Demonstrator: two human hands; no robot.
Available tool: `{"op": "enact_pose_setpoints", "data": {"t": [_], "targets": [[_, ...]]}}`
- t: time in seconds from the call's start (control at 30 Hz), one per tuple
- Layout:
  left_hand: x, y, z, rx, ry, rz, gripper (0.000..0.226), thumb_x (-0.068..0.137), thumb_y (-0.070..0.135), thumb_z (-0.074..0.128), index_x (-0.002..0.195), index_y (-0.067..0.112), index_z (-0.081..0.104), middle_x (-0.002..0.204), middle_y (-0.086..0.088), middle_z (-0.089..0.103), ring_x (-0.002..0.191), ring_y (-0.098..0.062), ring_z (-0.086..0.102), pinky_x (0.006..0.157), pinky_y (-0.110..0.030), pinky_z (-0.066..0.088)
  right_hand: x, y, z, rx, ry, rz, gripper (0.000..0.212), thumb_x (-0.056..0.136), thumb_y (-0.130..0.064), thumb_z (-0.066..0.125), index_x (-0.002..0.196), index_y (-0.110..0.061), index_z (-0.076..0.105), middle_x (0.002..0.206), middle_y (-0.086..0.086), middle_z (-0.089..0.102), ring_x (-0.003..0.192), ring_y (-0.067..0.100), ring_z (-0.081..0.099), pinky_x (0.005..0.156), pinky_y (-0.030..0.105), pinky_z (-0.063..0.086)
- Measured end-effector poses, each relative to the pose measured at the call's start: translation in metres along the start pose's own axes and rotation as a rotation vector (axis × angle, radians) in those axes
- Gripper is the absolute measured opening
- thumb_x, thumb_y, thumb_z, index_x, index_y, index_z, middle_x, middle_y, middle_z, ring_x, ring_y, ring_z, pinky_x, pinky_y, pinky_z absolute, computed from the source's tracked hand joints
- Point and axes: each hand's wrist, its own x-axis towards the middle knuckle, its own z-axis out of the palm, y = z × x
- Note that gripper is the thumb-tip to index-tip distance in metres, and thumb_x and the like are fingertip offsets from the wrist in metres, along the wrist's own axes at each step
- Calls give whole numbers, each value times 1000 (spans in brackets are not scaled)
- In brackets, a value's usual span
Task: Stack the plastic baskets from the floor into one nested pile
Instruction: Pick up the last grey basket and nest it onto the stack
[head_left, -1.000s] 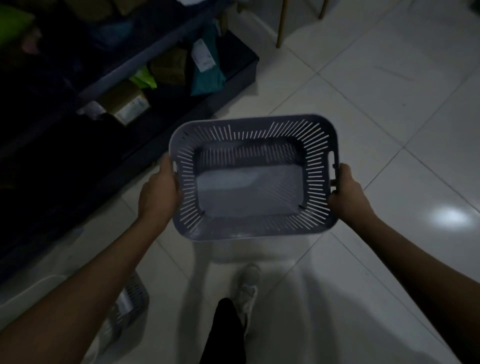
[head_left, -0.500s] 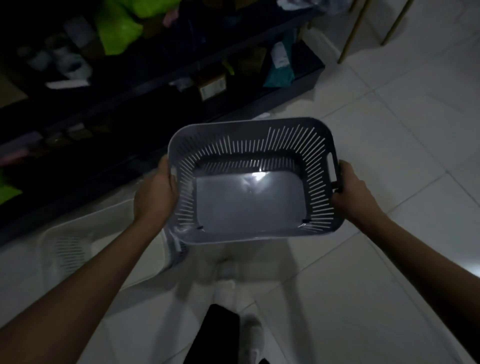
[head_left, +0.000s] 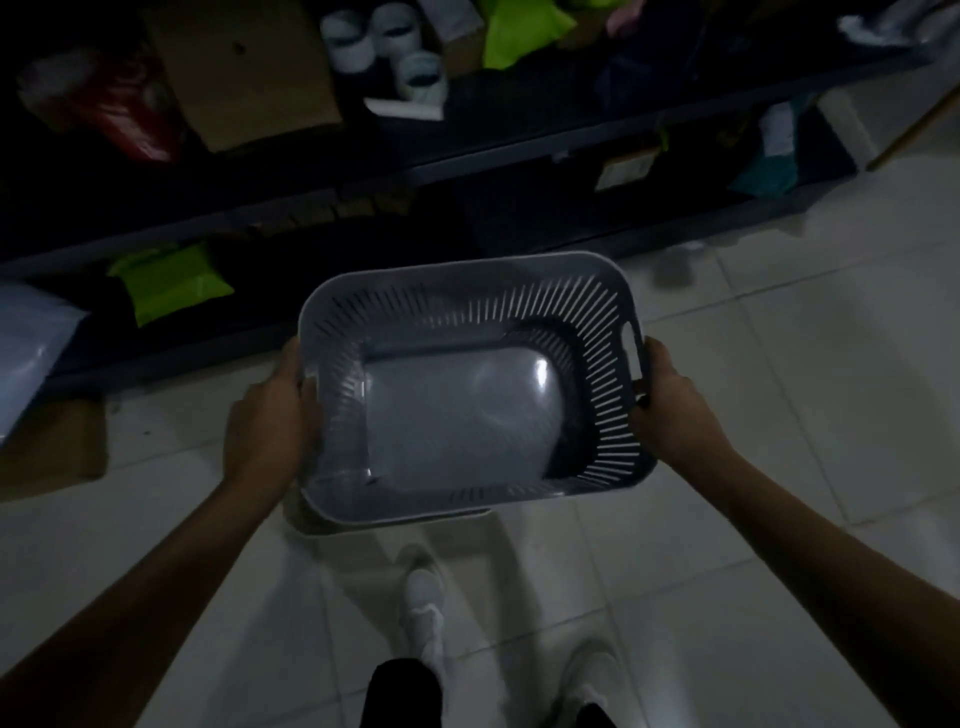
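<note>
A grey slotted plastic basket (head_left: 467, 415) hangs in the air in front of me, open side up. My left hand (head_left: 270, 415) grips its left rim and my right hand (head_left: 670, 410) grips the right rim by the handle slot. Directly under it, a pale basket on the floor (head_left: 332, 522) shows only as a strip of rim below the grey basket's near edge; the rest is hidden.
A dark low shelf unit (head_left: 519, 161) runs along the far side, filled with a cardboard box (head_left: 249, 67), white tubs (head_left: 421, 78), green packets (head_left: 166, 283) and bags. A cardboard sheet (head_left: 57, 447) lies on the floor at left. My white shoes (head_left: 426, 613) stand on the pale tiles.
My view has swung left toward the shelf. The grey basket, still held in both hands, now sits over the pale floor basket that was off to the left half a second ago.
</note>
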Motion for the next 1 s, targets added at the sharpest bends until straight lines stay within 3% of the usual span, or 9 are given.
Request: {"op": "enact_pose_setpoints", "data": {"t": [0.13, 0.27, 0.37, 0.47, 0.57, 0.7, 0.87, 1.0], "targets": [[-1, -62, -18, -13, -14, -18, 55, 97, 20, 43, 148, 33, 28, 80, -16, 69, 65, -34, 62, 59, -36, 44, -4, -44, 49, -23, -36, -1, 63, 87, -19, 58, 141, -18, 27, 106, 17, 68, 89, 35, 67, 78, 47, 56], [-3, -99, -21, -81, -65, -84, 55, 97, 18, 41, 146, 38, 28, 78, -9, 69, 62, -31, 63, 61, -38, 50, -5, -64, 79, -30, -91, 3, 62, 87, -14, 59, 141, -15, 27, 104, 17, 68, 87, 35, 67, 71, 36, 50], [-6, -105, -15, -131, -86, -93, 51, 99, 22, 36, 145, 40, 26, 81, -4, 69, 64, -28, 63, 63, -39, 52, -5, -67, 87, -34, -72, 26, 59, 86, -17, 59, 136, -14, 28, 103, 16, 67, 81, 34, 66, 67, 35, 47], [-7, -106, -12, -103, -81, -116, 51, 99, 22, 35, 147, 35, 25, 86, -9, 70, 69, -33, 63, 62, -36, 44, -4, -69, 86, -33, -73, 0, 53, 87, -18, 61, 131, -11, 31, 96, 12, 65, 71, 27, 58, 65, 33, 44], [-11, -107, -14, -93, -96, -135, 51, 100, 25, 34, 148, 36, 24, 93, -12, 71, 70, -33, 62, 64, -36, 44, -14, -69, 85, 33, -88, 22, 54, 87, -18, 61, 130, -14, 30, 90, 5, 60, 75, 30, 63, 66, 37, 49], [-21, -107, -15, -71, -91, -152, 49, 101, 29, 34, 148, 35, 26, 86, -11, 67, 63, -25, 49, 64, -34, 39, -23, -67, 89, 46, -88, 15, 51, 88, -20, 59, 129, -20, 30, 90, 6, 64, 83, 34, 68, 70, 44, 55], [-30, -113, -9, -13, -28, -112, 41, 101, 32, 30, 141, 28, 37, 80, -11, 70, 55, -26, 53, 56, -32, 41, -25, -64, 94, 37, -126, 21, 54, 87, -16, 60, 131, -18, 28, 95, 10, 69, 72, 27, 66, 61, 36, 52], [-26, -122, 0, -9, -26, -137, 41, 101, 34, 29, 142, 35, 31, 84, -9, 72, 59, -31, 62, 58, -40, 51, -24, -61, 101, 16, -127, 1, 58, 86, -13, 60, 133, -17, 26, 93, 9, 69, 71, 25, 67, 58, 32, 50]]}}
